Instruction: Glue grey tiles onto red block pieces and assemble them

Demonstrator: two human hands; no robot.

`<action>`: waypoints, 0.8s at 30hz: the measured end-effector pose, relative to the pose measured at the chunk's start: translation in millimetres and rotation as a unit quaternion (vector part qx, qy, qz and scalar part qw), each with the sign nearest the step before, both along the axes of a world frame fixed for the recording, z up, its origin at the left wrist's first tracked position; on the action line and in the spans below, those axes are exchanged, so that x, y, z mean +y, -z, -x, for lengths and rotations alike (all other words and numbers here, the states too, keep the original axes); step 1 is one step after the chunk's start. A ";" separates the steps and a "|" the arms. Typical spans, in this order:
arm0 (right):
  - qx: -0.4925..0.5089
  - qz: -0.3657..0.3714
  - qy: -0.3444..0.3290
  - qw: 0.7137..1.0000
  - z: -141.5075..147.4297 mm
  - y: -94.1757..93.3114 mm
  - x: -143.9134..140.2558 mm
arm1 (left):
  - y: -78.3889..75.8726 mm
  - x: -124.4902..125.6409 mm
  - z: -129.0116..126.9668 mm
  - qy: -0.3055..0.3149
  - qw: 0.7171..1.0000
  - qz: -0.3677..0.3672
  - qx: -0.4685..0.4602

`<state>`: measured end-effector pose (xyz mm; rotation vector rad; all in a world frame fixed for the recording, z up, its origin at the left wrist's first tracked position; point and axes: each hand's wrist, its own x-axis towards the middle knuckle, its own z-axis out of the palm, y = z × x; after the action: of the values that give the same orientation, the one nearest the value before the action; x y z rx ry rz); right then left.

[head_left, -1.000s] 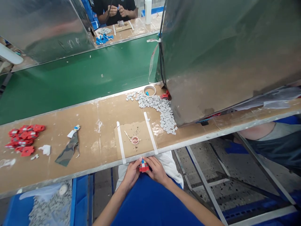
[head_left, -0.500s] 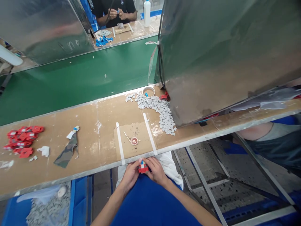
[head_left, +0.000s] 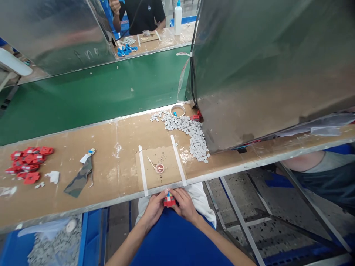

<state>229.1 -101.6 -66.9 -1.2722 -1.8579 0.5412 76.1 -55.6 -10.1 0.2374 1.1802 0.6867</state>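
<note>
A small red plastic piece with white and blue patches on top is held between both hands, just past the table's near edge and above my lap. My left hand grips it from the left, thumb at its upper edge. On the other side my right hand has its fingers closed around it, knuckles up. Beyond them on the table, a small round cup with reddish contents and a thin stick across it sits on a cardboard sheet taped down with white strips.
Many grey flat tiles lie beside a tape roll. Red pieces are heaped at left, near a camouflage cloth. A large metal panel stands at right. Past the green belt sits a co-worker.
Both hands stay closed on the red piece, with little visible movement. The view has shifted slightly. Across the belt, the co-worker has raised one hand and moved the hands apart.
</note>
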 end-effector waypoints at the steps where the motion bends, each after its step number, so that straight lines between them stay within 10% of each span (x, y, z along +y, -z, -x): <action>1: -0.001 0.001 0.001 1.000 0.0 0.3 -0.2 | -0.1 -0.1 -0.1 0.001 1.000 -0.001 -0.001; 24: -0.010 -0.005 -0.001 1.000 0.2 -0.3 0.5 | -6.1 -3.9 2.5 0.079 0.996 -0.048 0.013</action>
<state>228.9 -101.1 -66.6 -1.2732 -1.8761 0.5226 73.6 -59.5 -4.0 0.4173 1.1406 0.6029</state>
